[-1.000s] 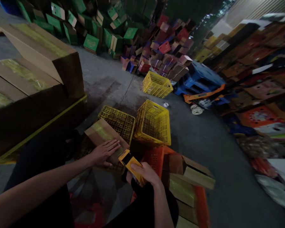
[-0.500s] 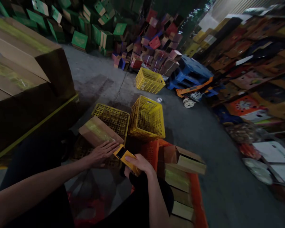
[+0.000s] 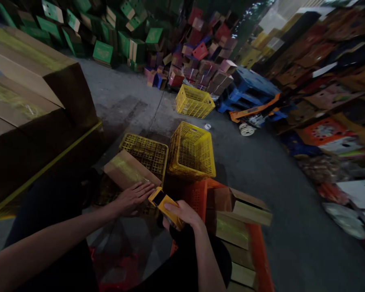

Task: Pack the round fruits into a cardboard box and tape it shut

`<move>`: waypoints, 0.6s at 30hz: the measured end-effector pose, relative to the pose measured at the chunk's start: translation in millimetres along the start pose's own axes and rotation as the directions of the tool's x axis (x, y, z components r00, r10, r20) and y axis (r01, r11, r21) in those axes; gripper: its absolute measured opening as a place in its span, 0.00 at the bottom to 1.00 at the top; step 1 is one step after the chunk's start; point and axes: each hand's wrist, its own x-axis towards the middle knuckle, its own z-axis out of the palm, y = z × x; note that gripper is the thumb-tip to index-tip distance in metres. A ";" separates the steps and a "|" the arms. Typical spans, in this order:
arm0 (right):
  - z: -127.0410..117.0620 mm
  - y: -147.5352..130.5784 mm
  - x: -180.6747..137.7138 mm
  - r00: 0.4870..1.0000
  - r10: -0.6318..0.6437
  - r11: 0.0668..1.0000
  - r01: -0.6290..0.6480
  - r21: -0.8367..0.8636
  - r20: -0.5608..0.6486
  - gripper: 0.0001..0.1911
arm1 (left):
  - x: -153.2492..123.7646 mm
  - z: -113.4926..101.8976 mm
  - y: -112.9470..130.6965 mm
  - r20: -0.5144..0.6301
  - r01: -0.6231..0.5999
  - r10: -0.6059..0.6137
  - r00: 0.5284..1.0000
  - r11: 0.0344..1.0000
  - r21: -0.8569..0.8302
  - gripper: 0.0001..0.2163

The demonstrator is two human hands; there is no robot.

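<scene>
Stacked cardboard cartons (image 3: 33,93), far left: brown, matte, taped tops.
Left hand (image 3: 134,197): open, palm flat on small cardboard box (image 3: 129,172) lying over yellow mesh crate (image 3: 146,152).
Yellow tape dispenser (image 3: 164,203): smooth plastic, right hand (image 3: 184,213) closed around it, nose at box edge.
Step judged: sealing box; steady press needed along seam.
Yellow basket (image 3: 192,152): rigid lattice.
Orange crate (image 3: 257,259), right: flat cartons inside.

Yellow tape dispenser (image 3: 163,201) touching taped brown carton (image 3: 128,171).
</scene>
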 end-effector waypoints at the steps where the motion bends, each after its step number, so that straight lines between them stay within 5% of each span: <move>1: -0.6 -1.8 -2.3 1.000 0.011 1.000 -0.011 -0.011 -0.003 0.24 | 0.7 -1.0 0.2 0.008 -0.005 0.005 1.000 1.000 -0.005 0.56; 9: -5.8 2.0 -16.7 1.000 -0.020 0.999 0.020 -0.038 -0.003 0.22 | 4.8 2.7 -0.5 -0.029 -0.023 0.023 0.999 1.000 -0.014 0.51; 18: -9.3 19.8 -27.8 0.995 0.089 0.995 -0.091 -0.042 -0.037 0.22 | 2.9 7.9 -1.3 -0.105 -0.041 0.043 0.993 0.999 0.025 0.49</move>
